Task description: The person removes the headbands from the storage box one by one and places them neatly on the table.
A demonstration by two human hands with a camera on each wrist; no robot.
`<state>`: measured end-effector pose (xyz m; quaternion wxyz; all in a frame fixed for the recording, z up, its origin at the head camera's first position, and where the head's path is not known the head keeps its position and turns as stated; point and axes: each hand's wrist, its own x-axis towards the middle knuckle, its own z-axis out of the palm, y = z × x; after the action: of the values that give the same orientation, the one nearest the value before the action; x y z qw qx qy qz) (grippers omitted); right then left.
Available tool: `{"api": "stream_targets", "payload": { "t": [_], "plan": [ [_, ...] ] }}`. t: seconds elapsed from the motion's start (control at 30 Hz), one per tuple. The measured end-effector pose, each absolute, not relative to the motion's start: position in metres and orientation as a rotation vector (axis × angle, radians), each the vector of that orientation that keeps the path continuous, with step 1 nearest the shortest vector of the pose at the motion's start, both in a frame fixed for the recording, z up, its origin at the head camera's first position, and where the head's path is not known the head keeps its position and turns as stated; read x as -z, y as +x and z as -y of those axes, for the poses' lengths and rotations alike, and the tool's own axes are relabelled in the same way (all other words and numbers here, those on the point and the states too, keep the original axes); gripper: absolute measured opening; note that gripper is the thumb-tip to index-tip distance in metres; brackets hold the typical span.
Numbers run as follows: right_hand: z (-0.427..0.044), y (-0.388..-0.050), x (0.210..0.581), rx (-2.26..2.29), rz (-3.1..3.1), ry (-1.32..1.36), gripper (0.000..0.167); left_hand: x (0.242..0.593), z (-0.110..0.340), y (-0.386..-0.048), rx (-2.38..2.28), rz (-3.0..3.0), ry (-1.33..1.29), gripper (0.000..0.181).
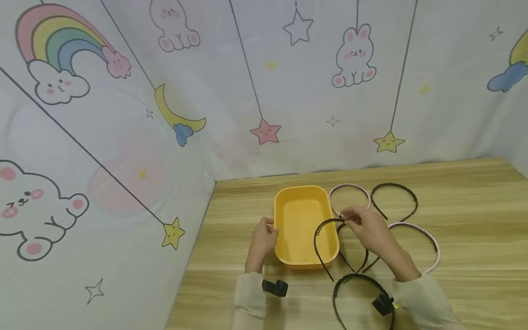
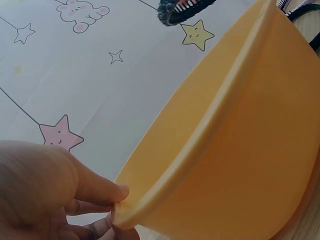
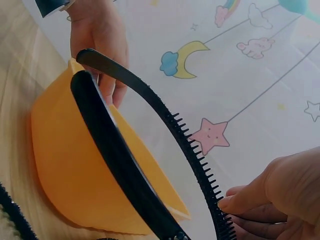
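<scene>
A yellow plastic basin [image 1: 301, 229] stands on the wooden table, its inside bare as far as the head view shows. My left hand [image 1: 263, 239] pinches the basin's left rim between thumb and fingers; the left wrist view shows this hand [image 2: 45, 190] at the rim's corner. My right hand [image 1: 368, 229] pinches a black toothed headband [image 1: 315, 238] near the middle of its arch. That headband [image 3: 142, 90] hangs over the basin's right side, its two ends pointing down and away from the fingers in the head view. The right hand [image 3: 280, 200] grips its toothed part.
Several other headbands lie right of the basin: a pale pink one [image 1: 350, 185] and a black one [image 1: 396, 184] behind, another pale pink one [image 1: 433, 243] farther right, a dark one [image 1: 365, 259] under the right hand, and a black one [image 1: 352, 276] in front. A cartoon-printed cloth [image 1: 231, 146] hangs behind the table.
</scene>
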<state>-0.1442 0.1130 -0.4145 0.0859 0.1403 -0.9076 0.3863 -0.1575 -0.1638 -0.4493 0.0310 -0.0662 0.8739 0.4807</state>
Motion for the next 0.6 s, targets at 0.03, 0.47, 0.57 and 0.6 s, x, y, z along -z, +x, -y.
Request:
{"api": "stream_targets", "payload": {
  "t": [0.03,0.47,0.57,0.6],
  "plan": [
    [-0.114,-0.142,0.416,-1.156,2.705,0.418,0.022,0.449,0.164,-0.158,-1.482,-2.693,-0.203,0.027],
    [-0.124,-0.129,0.426,-1.156,2.702,0.392,0.020,0.451,0.164,-0.158,-1.498,-2.679,-0.213,0.028],
    [-0.128,-0.127,0.429,-1.152,2.691,0.395,0.021,0.451,0.164,-0.158,-1.496,-2.688,-0.200,0.028],
    [-0.129,-0.126,0.430,-1.144,2.691,0.397,0.021,0.451,0.164,-0.158,-1.495,-2.691,-0.195,0.028]
  ]
}}
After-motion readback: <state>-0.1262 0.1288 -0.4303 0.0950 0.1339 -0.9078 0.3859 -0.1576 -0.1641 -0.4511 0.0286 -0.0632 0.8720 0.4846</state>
